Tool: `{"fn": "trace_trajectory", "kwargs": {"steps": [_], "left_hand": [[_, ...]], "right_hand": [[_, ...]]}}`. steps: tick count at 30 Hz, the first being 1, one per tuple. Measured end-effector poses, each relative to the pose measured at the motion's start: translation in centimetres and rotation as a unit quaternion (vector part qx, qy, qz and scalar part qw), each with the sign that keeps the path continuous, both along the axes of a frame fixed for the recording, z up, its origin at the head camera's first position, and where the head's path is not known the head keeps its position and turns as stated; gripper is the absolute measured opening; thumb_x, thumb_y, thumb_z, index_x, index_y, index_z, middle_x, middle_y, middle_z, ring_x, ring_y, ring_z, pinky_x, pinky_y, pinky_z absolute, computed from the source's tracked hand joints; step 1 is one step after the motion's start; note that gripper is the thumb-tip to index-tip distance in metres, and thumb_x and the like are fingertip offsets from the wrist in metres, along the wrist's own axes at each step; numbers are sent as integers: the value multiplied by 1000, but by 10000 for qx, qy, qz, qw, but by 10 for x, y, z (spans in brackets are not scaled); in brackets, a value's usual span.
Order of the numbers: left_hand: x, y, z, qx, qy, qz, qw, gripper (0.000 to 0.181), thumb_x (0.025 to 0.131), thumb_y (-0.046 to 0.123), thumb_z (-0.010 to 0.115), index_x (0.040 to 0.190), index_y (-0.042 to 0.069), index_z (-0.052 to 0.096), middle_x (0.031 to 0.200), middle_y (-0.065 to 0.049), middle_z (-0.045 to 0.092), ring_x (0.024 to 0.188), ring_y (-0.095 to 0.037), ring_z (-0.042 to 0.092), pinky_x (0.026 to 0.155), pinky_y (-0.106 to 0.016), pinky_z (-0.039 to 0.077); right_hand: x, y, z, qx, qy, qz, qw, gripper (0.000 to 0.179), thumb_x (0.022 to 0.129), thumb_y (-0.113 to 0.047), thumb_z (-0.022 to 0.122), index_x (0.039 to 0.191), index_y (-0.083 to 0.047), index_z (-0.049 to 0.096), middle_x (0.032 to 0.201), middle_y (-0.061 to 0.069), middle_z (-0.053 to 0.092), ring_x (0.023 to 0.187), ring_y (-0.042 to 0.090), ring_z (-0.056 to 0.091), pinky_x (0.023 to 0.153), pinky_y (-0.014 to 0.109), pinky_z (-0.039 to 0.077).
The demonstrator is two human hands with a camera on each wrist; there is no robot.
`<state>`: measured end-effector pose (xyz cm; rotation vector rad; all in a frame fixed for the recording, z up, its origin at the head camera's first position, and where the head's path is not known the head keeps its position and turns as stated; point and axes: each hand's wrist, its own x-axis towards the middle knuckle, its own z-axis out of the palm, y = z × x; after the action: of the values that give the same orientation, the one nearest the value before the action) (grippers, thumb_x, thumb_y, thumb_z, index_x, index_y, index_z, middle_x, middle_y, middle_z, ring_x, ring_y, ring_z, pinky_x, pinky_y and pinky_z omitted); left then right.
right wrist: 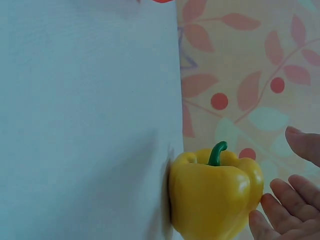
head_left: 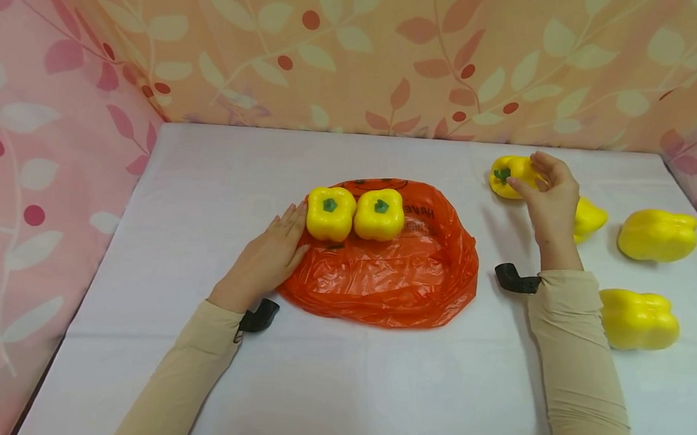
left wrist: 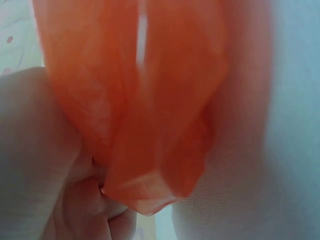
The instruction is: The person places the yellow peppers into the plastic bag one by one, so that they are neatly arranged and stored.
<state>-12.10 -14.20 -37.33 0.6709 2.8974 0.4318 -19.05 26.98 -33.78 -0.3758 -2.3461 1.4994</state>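
Two yellow bell peppers, a left one (head_left: 329,224) and a right one (head_left: 378,225), stand side by side, stems up, on a red plastic bag (head_left: 381,277). My left hand (head_left: 268,253) lies with straight fingers along the bag's left edge, against the left pepper. In the left wrist view, red plastic (left wrist: 155,125) hides most of that hand. At the back right, my right hand (head_left: 554,194) hovers over another yellow bell pepper (right wrist: 215,197), which lies on its side in the head view. Its fingers are loosely bent and spread; whether they touch the pepper I cannot tell.
More yellow bell peppers lie on the right: one partly behind the right hand (head_left: 589,220), one farther right (head_left: 657,235), and one beside the right sleeve (head_left: 642,320). White cloth (head_left: 376,387) covers the table. Patterned fabric (head_left: 355,62) rises at its back edge.
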Motion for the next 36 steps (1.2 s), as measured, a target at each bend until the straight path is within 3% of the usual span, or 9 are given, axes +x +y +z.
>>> {"fn": "trace_trajectory", "kwargs": {"steps": [6, 11, 21, 31, 36], "left_hand": [[0, 1, 1, 1, -60, 27, 10000, 68, 99, 27, 46, 149, -3, 11, 155, -15, 14, 143, -28, 9, 114, -44, 14], [0, 0, 1, -23, -51, 29, 10000, 68, 99, 27, 46, 149, -2, 11, 155, -15, 13, 143, -27, 9, 114, -44, 14], [0, 1, 0, -9, -58, 28, 10000, 68, 99, 27, 45, 149, -3, 10, 155, -15, 13, 143, -28, 9, 114, -44, 14], [0, 1, 1, -16, -88, 28, 10000, 68, 99, 27, 45, 149, -3, 9, 155, -15, 13, 143, -27, 9, 114, -44, 14], [0, 1, 2, -11, -87, 31, 10000, 68, 99, 27, 45, 149, -3, 10, 155, -16, 13, 143, -28, 9, 114, -44, 14]], "right_hand": [[-1, 3, -5, 191, -148, -31, 9997, 58, 87, -8, 67, 140, -7, 44, 142, 5, 46, 132, 11, 37, 110, 24, 26], [0, 4, -7, 732, -390, 159, 9964, 64, 87, -6, 66, 144, -7, 37, 147, 8, 39, 136, 14, 31, 112, 26, 23], [-1, 10, -9, 2202, -227, 498, 9739, 69, 79, 3, 71, 140, 4, 39, 141, 24, 39, 132, 35, 33, 114, 37, 18], [0, 9, -11, 2626, 28, 276, 9645, 61, 76, 6, 72, 132, 10, 48, 128, 28, 40, 124, 43, 31, 107, 45, 23], [0, 10, -10, 2681, -63, 224, 9631, 56, 79, 3, 72, 129, 11, 50, 132, 27, 42, 127, 41, 33, 110, 42, 22]]}}
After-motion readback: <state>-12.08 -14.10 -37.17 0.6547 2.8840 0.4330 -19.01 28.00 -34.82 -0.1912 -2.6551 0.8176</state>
